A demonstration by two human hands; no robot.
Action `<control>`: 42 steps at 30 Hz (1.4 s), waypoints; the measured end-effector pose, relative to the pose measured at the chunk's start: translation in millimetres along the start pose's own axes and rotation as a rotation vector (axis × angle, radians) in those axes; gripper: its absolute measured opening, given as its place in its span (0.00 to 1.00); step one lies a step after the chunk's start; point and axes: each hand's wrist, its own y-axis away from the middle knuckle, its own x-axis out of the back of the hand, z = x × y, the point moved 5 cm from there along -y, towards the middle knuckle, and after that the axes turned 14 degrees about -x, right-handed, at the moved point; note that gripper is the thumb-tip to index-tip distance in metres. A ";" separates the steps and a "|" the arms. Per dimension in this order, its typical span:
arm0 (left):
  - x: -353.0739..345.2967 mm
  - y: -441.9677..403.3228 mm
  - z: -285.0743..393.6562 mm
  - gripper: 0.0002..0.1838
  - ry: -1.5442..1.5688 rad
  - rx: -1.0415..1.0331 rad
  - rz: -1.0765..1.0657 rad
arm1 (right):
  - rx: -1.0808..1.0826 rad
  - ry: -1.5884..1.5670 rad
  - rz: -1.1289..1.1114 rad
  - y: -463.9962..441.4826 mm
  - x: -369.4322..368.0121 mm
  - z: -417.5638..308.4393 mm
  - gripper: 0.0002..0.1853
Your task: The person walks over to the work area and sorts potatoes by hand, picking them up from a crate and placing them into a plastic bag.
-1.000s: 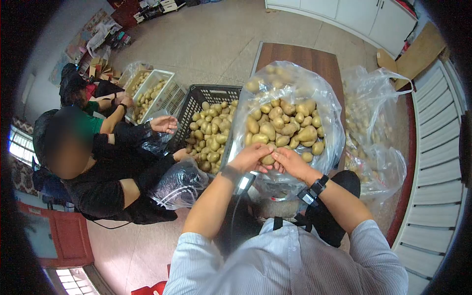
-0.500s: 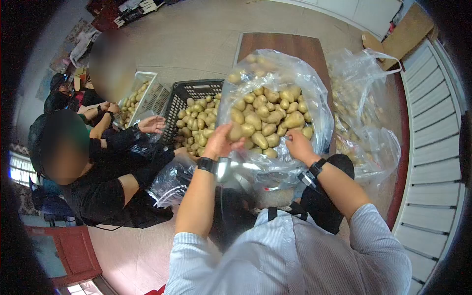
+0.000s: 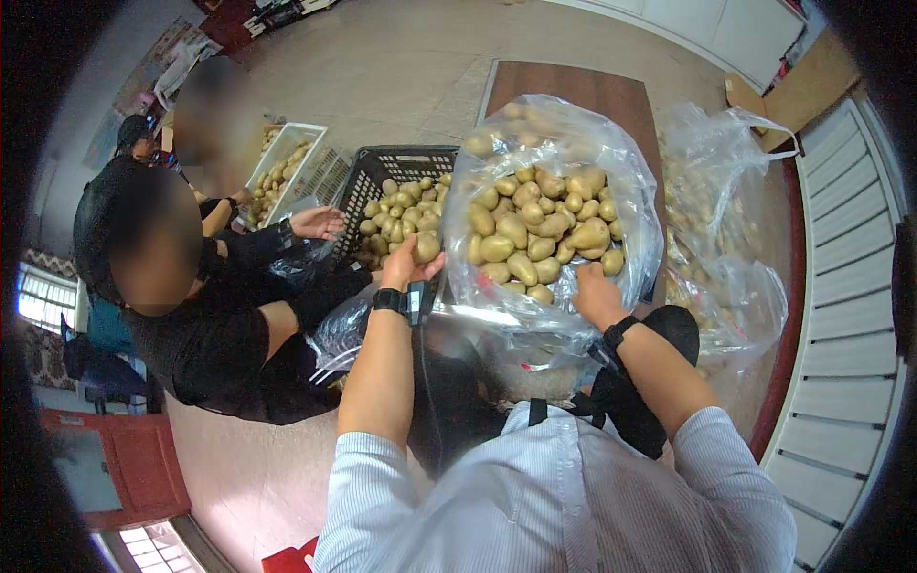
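My left hand (image 3: 409,265) is wrapped round a potato (image 3: 427,247), held over the near right corner of the black crate (image 3: 359,186), which has many potatoes in it. To its right stands a clear plastic bag (image 3: 642,205), spread wide and well filled with potatoes (image 3: 513,229). At the bag's near right edge is my right hand (image 3: 597,294), its fingers curled in against the plastic. The fingertips are partly hidden; they seem to pinch the bag's rim.
Left of me a co-worker's open hand (image 3: 318,223) reaches toward the black crate. Farther back stands a white crate (image 3: 310,143) of potatoes beside other people. On the right are filled plastic bags (image 3: 712,210) by a white slatted panel (image 3: 845,286). A brown board (image 3: 573,86) lies behind the open bag.
My left hand has moved left with the potato, from the open bag's edge to over the black crate. My right hand stays at the bag's near edge. The whole view has shifted slightly.
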 end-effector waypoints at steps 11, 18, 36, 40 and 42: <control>40.5 -1.8 10.0 0.17 -0.007 -0.157 0.156 | 0.027 0.030 -0.085 -5.3 -18.8 6.0 0.13; 37.0 12.8 15.7 0.17 -0.027 -0.180 0.237 | 0.056 -0.176 0.014 -9.2 -4.9 -2.6 0.12; 65.5 -41.5 13.8 0.16 -2.042 -0.349 -0.217 | -0.322 -1.099 -0.506 -9.4 -12.7 -12.5 0.22; 55.6 -30.1 -5.4 0.14 -0.055 -0.112 0.186 | -0.315 -1.120 -0.622 -8.1 -16.7 -17.4 0.22; 41.5 -28.0 -7.7 0.14 -0.109 -0.051 0.072 | -0.324 -1.146 -0.660 -4.9 -15.0 -21.2 0.21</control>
